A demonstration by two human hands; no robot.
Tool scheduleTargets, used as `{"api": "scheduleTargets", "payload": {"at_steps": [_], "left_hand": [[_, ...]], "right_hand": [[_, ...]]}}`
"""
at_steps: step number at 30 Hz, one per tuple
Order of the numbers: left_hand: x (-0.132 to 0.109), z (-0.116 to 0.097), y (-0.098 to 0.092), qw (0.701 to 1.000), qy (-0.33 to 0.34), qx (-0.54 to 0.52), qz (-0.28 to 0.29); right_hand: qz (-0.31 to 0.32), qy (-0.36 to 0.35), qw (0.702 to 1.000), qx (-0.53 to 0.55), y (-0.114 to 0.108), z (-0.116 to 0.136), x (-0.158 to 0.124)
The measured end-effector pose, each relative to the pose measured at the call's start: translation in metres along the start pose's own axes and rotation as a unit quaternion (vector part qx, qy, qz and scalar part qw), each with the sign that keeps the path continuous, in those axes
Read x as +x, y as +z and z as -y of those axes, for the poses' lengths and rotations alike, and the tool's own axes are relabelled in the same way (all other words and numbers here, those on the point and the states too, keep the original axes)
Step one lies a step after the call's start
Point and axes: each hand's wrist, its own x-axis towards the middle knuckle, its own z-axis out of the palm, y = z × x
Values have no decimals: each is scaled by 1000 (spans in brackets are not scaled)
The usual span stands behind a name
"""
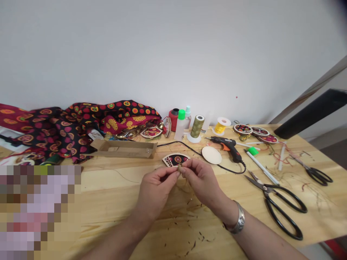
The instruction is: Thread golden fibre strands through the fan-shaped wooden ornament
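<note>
My left hand (157, 186) and my right hand (199, 177) meet at the fingertips over the middle of the table. Both are closed in a pinch around a small brass-coloured piece (180, 165), too small and covered to tell its exact kind. Just behind the fingertips lies a leaf-shaped wooden ornament (177, 159) with dark patterned fabric and a cut-out lattice end. Part of its lower right side is hidden by my right hand. A pale round wooden disc (211, 155) lies to the right, beyond my right hand.
Large black-handled scissors (271, 191), smaller scissors (316, 173) and a glue gun (227, 144) with its cord lie at the right. Thread spools (197, 128) and bottles (180, 126) stand along the wall. A cardboard tray (124, 153) and patterned fabric (59, 126) are at the left.
</note>
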Motion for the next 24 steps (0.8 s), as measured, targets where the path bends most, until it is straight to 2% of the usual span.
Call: {"api": "scheduleTargets", "payload": {"at_steps": [11, 17, 24], "left_hand": [[3, 5, 1, 994, -38, -99, 13], [2, 2, 0, 975, -126, -182, 34], [4, -7, 0, 960, -155, -225, 66]], "right_hand": [[-15, -12, 1000, -2, 1, 1, 0], [-14, -10, 1000, 6, 0, 1, 1], [-3, 11, 1000, 27, -3, 8, 1]]}}
